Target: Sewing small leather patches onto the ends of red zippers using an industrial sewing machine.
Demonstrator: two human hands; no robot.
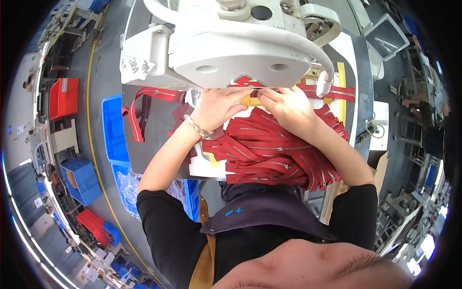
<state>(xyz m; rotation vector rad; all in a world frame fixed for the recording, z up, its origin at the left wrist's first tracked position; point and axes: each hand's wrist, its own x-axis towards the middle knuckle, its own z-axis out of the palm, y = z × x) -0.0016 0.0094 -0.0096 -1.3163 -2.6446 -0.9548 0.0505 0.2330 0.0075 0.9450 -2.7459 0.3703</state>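
Observation:
My left hand and my right hand meet under the white head of a sewing machine. A small dark maroon piece shows between their fingertips. My right fingers are closed on its edge, while my left fingers lie stretched out beside it, thumb apart. The machine hides part of the fingertips and the needle area. Red zipper tape with metal teeth runs out left of my hands, and more zipper tape extends on the right. Below my hands lies a large heap of red zippers.
Flat maroon pieces lie by my left forearm. Blue bins stand left of the table, one holding clear plastic bags. A cardboard box is beyond my right elbow. A yellow floor line runs along the left aisle.

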